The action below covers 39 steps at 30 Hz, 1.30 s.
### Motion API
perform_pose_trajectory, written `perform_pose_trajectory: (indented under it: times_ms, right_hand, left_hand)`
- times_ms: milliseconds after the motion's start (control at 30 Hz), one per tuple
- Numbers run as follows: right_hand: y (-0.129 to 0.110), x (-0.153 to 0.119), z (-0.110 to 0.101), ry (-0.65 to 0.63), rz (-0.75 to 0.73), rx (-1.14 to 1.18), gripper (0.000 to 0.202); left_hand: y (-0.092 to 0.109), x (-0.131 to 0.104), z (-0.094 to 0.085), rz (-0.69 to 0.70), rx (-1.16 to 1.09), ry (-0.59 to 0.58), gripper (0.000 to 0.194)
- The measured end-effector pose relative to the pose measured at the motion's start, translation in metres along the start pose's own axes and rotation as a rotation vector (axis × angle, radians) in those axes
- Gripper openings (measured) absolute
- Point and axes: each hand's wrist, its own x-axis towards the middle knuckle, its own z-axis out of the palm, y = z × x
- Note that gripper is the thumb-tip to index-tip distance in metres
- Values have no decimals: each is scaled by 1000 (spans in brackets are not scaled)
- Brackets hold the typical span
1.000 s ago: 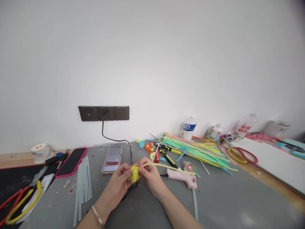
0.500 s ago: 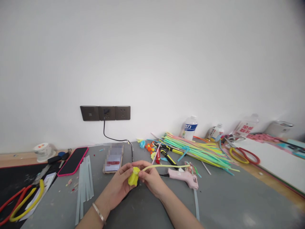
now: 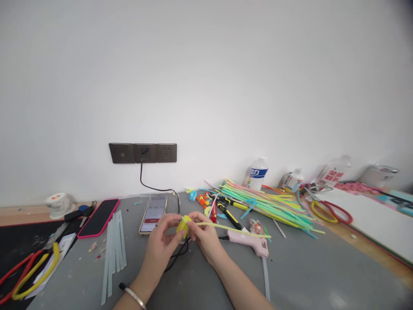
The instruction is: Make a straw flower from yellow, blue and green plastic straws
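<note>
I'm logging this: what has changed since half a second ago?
The yellow piece between the left hand and right hand has turned and shifted up in view; the tip of the pale yellow pipe cleaner swung right and down. Neither hand visibly let go; the pink glue gun stayed put.

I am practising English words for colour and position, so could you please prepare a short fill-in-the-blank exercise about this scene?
1. The colour of the small object between the left hand and the right hand is ____.
2. The glue gun on the grey table has a pale ____ body.
3. The black plug sits in the ____ one of the three wall panels.
4. The person wears the bracelet on the ____ arm.

Missing words: yellow; pink; middle; left.
</note>
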Motion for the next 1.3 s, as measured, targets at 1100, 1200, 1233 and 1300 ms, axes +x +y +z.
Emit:
perform_pose_trajectory:
  times_ms: [1100,1200,1233,1300]
  right_hand:
    - [-12,-6,3,-66,132,340,28]
    - [-13,-6,4,-66,122,358,29]
    - [-13,-6,4,-69,121,363,29]
    - [-14,-6,4,-75,121,368,29]
  left_hand:
    - [7,3,4,-475,-591,-67,32]
    - [7,3,4,-490,-582,-68,31]
    - [7,3,4,-493,-578,-60,32]
    - [5,3,4,-498,-570,-27,33]
